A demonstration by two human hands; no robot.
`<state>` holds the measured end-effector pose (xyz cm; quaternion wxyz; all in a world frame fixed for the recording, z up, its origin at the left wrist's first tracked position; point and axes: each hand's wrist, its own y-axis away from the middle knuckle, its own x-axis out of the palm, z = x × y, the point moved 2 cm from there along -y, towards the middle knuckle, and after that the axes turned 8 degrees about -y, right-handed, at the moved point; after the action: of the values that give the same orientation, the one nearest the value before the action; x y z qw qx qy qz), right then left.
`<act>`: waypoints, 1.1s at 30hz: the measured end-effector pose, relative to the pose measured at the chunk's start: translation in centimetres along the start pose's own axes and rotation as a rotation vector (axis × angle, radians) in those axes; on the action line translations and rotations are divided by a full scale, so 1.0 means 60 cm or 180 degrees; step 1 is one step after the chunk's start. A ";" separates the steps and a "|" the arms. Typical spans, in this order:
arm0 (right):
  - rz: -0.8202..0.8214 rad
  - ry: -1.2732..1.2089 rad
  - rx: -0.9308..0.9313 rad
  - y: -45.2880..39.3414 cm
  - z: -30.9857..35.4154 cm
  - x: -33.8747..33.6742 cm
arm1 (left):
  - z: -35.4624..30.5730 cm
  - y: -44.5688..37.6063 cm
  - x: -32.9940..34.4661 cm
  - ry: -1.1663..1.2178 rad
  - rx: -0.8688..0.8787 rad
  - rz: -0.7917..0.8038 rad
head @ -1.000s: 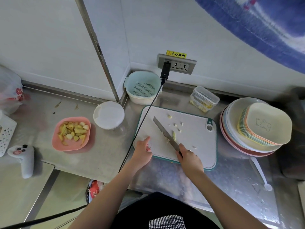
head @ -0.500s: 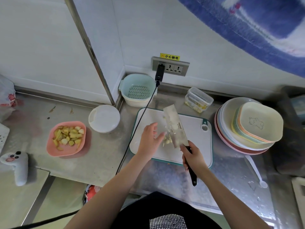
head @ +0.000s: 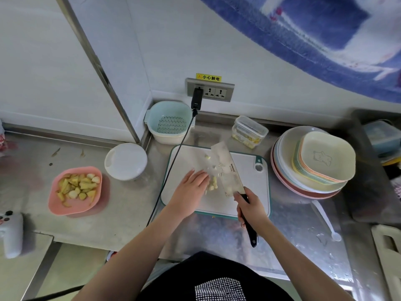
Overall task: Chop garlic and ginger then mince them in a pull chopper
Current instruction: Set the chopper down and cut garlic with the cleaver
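Garlic pieces [head: 212,184], chopped small, lie in a loose heap near the middle of a white cutting board [head: 249,205] on a steel worktop [head: 130,209]. The left hand [head: 191,187] rests flat on the board with straight fingers just beside the heap, holding nothing. The right hand [head: 251,208] is wrapped around the black handle of a cleaver [head: 227,168], whose broad blade lies tilted over the board on the heap's other side. This looks like gathering the chopped bits against the blade. A pink dish of ginger and garlic chunks [head: 76,187] sits well to the left, with a white-lidded pull chopper [head: 125,160] between dish and board. Next, the pile probably needs scooping onto the blade and carrying to the chopper, whose lid is on.
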<state>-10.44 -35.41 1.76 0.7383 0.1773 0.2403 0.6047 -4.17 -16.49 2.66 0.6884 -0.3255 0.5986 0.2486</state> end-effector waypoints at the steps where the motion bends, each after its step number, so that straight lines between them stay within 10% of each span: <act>1: 0.0009 0.0019 -0.0003 -0.001 -0.001 -0.001 | -0.002 -0.009 -0.004 0.0081 -0.0039 0.0067; 12: -0.0176 -0.0034 0.0027 -0.008 0.002 -0.027 | 0.001 0.008 0.025 -0.0003 0.0577 0.0450; 20: -0.0926 0.1935 -0.0587 -0.025 0.007 -0.061 | 0.033 0.005 0.066 0.0627 -0.0764 0.1195; 33: -0.0615 0.3448 -0.0546 -0.020 -0.029 0.103 | 0.047 0.085 0.072 0.1101 -0.1699 0.1577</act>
<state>-9.50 -29.68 -1.18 0.5731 -0.2424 0.5506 0.5565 -5.33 -11.22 -2.17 0.3880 -0.3758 0.6804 0.4953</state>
